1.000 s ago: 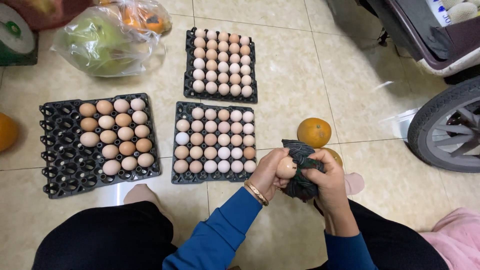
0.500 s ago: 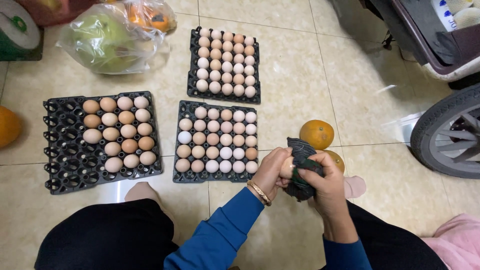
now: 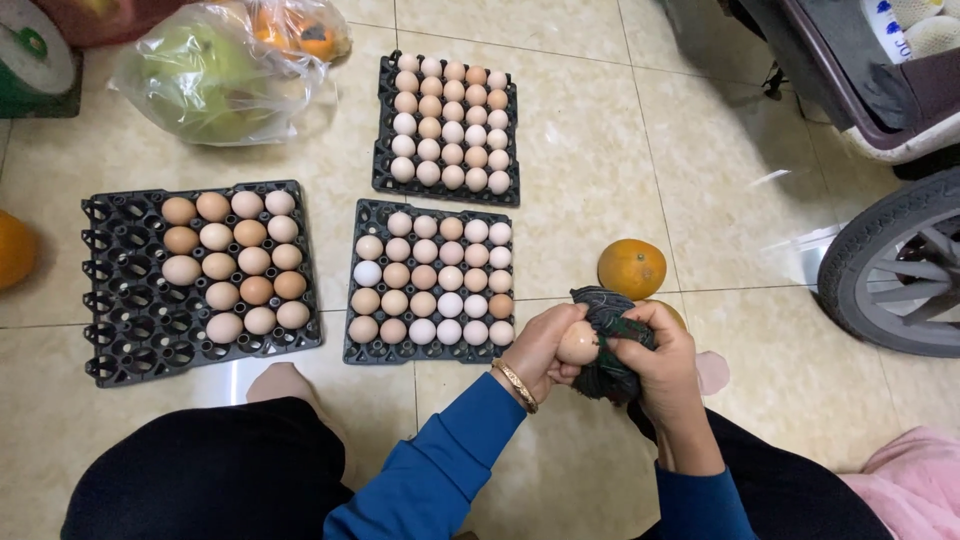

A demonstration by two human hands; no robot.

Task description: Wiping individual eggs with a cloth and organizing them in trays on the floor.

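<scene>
egg [image 3: 578,343] sits pinched in the left hand [image 3: 540,350], just near of the full middle tray [image 3: 432,281]; right hand [image 3: 662,362] grips a dark cloth [image 3: 606,345] (rub lightly, support the shell).

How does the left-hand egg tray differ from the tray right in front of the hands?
The left tray is only partly filled: its left columns and front row stand empty, while the middle tray looks full. The left tray's eggs look larger and mostly tan; the middle tray's eggs look smaller, mixed pale and brown. Both trays are black and lie flat on the tiled floor.
</scene>
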